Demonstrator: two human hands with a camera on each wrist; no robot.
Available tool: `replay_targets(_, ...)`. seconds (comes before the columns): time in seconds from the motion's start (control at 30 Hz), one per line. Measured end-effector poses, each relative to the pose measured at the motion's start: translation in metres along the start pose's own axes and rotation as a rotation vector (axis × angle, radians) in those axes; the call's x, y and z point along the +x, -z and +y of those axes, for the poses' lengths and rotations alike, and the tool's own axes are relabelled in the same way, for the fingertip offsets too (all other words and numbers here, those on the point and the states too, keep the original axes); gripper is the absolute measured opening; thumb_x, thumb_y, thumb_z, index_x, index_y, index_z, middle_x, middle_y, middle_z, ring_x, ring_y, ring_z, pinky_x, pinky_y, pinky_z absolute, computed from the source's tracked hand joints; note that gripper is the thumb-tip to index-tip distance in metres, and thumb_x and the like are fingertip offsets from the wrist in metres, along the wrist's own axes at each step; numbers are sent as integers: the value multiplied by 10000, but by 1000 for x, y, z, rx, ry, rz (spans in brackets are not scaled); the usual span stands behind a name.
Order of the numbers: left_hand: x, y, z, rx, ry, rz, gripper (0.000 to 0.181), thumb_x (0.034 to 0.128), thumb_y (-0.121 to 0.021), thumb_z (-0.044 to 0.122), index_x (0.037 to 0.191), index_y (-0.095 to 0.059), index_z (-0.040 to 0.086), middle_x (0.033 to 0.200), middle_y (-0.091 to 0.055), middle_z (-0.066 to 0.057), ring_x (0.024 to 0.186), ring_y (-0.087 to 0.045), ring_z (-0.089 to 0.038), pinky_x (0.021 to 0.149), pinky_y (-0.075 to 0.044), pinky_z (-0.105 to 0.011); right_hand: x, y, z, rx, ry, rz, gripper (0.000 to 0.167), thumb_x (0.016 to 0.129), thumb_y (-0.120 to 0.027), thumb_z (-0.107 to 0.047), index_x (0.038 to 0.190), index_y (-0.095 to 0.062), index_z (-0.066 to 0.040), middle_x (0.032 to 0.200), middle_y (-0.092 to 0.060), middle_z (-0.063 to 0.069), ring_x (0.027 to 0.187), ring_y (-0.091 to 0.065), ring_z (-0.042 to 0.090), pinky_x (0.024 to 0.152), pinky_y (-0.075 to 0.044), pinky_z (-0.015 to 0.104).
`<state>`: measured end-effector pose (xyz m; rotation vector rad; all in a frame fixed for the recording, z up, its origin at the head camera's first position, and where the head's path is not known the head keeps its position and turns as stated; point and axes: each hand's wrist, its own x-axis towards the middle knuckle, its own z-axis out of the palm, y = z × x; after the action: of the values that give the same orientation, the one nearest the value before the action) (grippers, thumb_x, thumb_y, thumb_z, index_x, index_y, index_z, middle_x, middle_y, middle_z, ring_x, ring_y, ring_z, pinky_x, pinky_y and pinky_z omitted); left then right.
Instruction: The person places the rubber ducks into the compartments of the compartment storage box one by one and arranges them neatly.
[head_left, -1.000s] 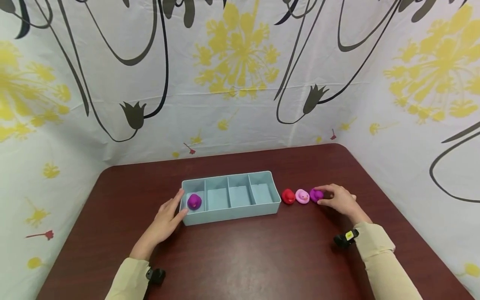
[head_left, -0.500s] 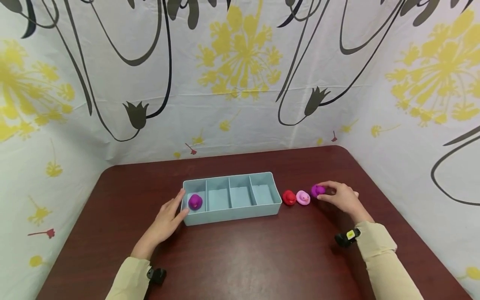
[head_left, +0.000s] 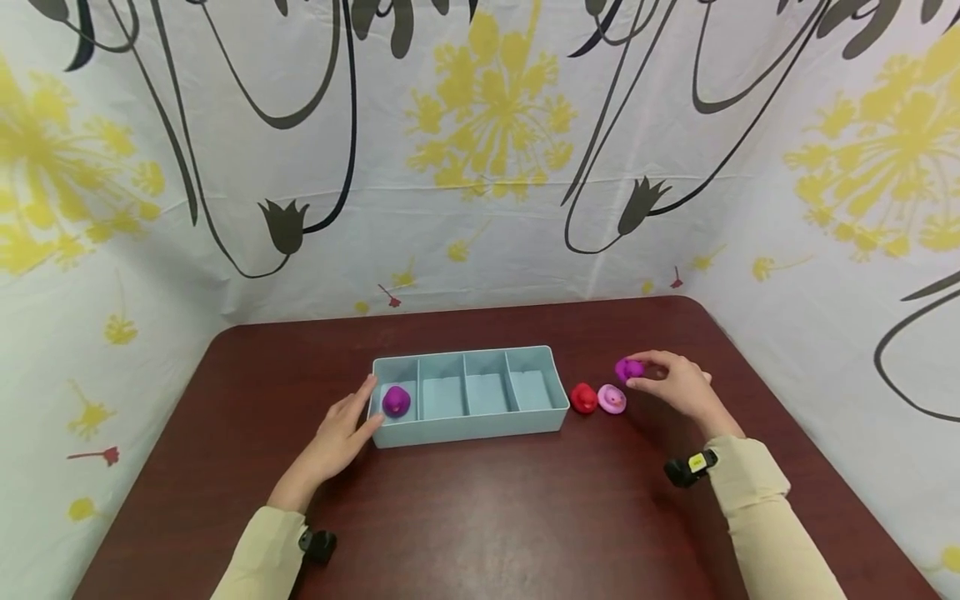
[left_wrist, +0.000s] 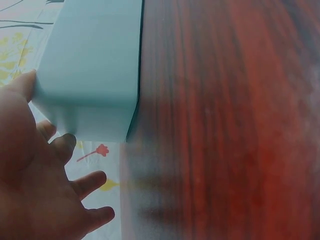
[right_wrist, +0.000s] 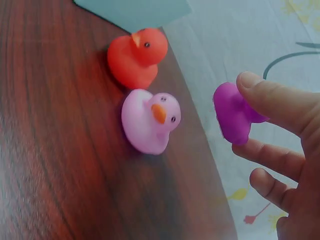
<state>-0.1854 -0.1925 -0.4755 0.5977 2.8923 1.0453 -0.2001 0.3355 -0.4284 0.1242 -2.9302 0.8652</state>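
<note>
Between my right hand's [head_left: 678,387] thumb and fingers is a purple rubber duck [head_left: 629,370]; the right wrist view shows the duck [right_wrist: 232,114] pinched and held above the table. Beside it on the table sit a pink rubber duck [head_left: 611,399] and a red rubber duck [head_left: 583,398]. To their left lies a pale blue tray [head_left: 472,428] with several compartments in a row. Another purple duck [head_left: 396,402] sits in its leftmost compartment. My left hand [head_left: 337,437] touches the tray's left end, thumb at the near side, fingers extended and spread.
The dark red-brown table [head_left: 480,517] has rounded far corners. A white cloth [head_left: 465,250] with yellow flowers and grey stems hangs behind it and along both sides. Each wrist wears a small black camera.
My right hand has raised the purple duck away from the end of the row and brought it slightly left. My left hand stays against the tray; the head view has shifted slightly.
</note>
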Motion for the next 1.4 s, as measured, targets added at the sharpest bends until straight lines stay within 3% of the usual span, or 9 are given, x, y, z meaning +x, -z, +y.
replay_targets(0.33,-1,0,-1,-3,38,-8,654,1005,-460,360,1533,-182,93,1576,-209,-163,1357,-272,-493,1036,-213,-717,7,0,-26,19,98,34,445,803,-756,-393,1168,-670,-153,1101,-666,117,1019,-548,339,757,-218,482)
replay_targets(1.1,-1,-1,-1,-10,96,-37,678,998,-461,399,1545,-148,149,1584,-206,-135,1376,-254,-476,1048,-203,-712,23,-23,-86,81,163,-48,441,779,-781,-370,1172,-667,-207,1180,-637,75,1131,-466,307,854,-221,512)
replay_targets(1.4,1,-1,0,-13,81,-32,675,998,-473,367,1543,-152,133,1583,-208,-129,1373,-269,-460,1059,-201,-697,23,-34,-104,87,206,-45,442,768,-793,-361,1169,-675,-218,1159,-649,58,1084,-478,267,823,-234,471)
